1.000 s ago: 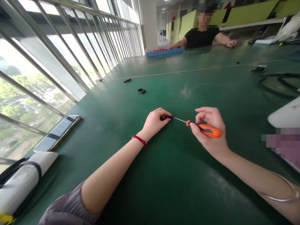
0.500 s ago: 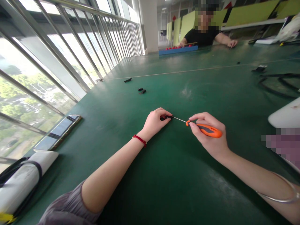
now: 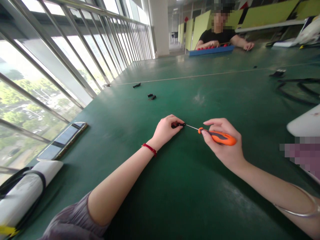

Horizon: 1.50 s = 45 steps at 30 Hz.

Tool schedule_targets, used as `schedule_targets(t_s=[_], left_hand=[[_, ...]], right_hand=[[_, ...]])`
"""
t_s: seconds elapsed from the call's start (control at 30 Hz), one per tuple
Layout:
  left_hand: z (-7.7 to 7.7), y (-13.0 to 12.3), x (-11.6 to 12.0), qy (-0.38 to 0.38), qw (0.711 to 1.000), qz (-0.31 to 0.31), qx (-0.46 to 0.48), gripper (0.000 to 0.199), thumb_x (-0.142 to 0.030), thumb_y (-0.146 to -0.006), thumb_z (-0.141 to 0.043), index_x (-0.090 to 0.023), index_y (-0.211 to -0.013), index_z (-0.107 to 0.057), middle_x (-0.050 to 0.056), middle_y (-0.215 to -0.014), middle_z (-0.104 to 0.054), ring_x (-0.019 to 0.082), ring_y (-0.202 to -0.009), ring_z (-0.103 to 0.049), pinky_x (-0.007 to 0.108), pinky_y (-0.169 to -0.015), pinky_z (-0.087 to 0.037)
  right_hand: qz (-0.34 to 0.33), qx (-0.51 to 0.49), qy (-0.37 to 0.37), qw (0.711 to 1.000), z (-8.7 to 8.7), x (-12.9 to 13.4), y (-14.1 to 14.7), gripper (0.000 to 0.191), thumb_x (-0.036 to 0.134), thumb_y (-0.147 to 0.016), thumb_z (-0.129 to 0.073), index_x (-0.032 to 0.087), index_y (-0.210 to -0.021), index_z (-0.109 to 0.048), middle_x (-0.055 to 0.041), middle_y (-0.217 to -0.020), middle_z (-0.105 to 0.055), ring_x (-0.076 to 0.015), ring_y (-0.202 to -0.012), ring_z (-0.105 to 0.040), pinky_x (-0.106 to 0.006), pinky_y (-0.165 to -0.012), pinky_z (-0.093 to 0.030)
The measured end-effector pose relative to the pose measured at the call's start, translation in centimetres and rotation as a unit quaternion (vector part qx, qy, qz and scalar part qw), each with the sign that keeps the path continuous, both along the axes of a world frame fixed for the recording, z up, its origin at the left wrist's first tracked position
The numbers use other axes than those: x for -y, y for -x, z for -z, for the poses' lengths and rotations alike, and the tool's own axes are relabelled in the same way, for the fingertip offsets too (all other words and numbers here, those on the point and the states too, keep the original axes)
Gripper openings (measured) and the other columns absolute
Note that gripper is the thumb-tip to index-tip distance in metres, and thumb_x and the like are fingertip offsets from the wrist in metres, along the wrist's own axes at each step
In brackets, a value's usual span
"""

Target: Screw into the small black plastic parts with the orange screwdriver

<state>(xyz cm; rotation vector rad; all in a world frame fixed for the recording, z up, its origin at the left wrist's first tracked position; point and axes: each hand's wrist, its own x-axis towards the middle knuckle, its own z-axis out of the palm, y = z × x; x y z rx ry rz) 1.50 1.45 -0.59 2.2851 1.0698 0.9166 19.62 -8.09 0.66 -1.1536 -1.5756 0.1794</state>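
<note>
Pinched in my left hand is a small black part, partly covered by the fingers and held low over the green table. My right hand holds a screwdriver with an orange and dark grey handle. Its thin metal shaft points left, and the tip meets the right end of the black part. The thumb lies against the handle while the index finger is lifted a little off it. What exactly the tip engages is too small to tell.
Beyond my hands lie several small black pieces. A phone and a white object wrapped in black cable are at left, beside the metal railing. Black cable lies at right. Across the table, a person handles a blue tray.
My right index finger has lifted from the screwdriver handle, which has turned slightly. My left hand stays put. Across the table, the blue tray has slid to the right with the person's hand.
</note>
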Motion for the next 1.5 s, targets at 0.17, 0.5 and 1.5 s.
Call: schedule_targets(t_s=[0.17,0.5,1.5], left_hand=[[0.0,0.0,0.0,0.003,1.000,0.001,0.001,0.016,-0.016,-0.077,-0.061,-0.018,-0.089,-0.071,0.003,-0.089,-0.065,0.012,-0.075,-0.059,0.025,-0.071,-0.051],[0.0,0.0,-0.1,0.002,1.000,0.002,0.004,0.016,-0.016,-0.077,-0.061,-0.017,-0.090,-0.071,0.003,-0.088,-0.064,0.012,-0.074,-0.058,0.025,-0.071,-0.051],[-0.7,-0.6,1.5,-0.030,0.995,-0.049,-0.078,0.037,-0.027,-0.080,-0.054,-0.019,-0.114,-0.043,-0.002,-0.080,-0.064,0.013,-0.064,-0.057,0.025,-0.060,-0.045]], right_hand=[[-0.008,-0.047,-0.044,0.998,0.0,-0.2,0.0,0.038,0.014,-0.071,-0.064,0.025,-0.105,-0.049,0.0041,-0.067,-0.050,-0.0134,-0.055,-0.052,-0.030,-0.056,-0.047],[-0.007,-0.030,-0.032,0.999,-0.1,0.1,0.1,0.025,0.019,-0.074,-0.062,0.026,-0.096,-0.052,0.0014,-0.071,-0.054,-0.0152,-0.058,-0.056,-0.033,-0.060,-0.049],[-0.017,-0.053,0.077,0.996,0.1,-0.2,-0.1,0.006,0.024,-0.081,-0.057,0.022,-0.078,-0.062,-0.0004,-0.069,-0.063,-0.0126,-0.057,-0.056,-0.025,-0.048,-0.041]])
